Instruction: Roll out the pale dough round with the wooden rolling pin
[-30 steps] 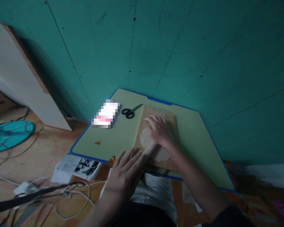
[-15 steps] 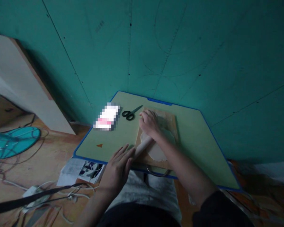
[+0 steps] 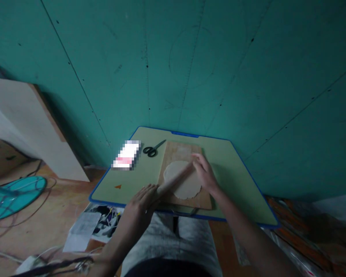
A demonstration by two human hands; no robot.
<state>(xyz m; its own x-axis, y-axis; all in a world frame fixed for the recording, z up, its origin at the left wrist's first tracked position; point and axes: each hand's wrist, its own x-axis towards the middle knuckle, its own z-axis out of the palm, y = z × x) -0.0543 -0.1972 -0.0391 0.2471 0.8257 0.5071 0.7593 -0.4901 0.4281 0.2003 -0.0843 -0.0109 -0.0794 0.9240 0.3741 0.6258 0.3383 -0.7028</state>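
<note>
A round, flat sheet of pale dough (image 3: 190,187) lies on a wooden board (image 3: 175,152). Across it, slanting from near left to far right, rests a rolling pin (image 3: 173,182). My left hand (image 3: 142,200) is at the pin's near left end, its fingers extended over it. At the far right end, my right hand (image 3: 203,170) has its fingers closed around the pin. Black-handled scissors (image 3: 152,149) lie left of the board, beside a bright blurred rectangular item (image 3: 127,156).
The light green table (image 3: 235,181) has a blue rim and stands against a green wall (image 3: 173,77). A small orange scrap (image 3: 118,187) is on its left part. Cables and a power strip (image 3: 29,264) lie on the floor at lower left; a pale panel (image 3: 37,127) leans at left.
The pin's far end and my right hand have moved right, uncovering more of the board and dough. The camera view has shifted, and the table appears slightly lower.
</note>
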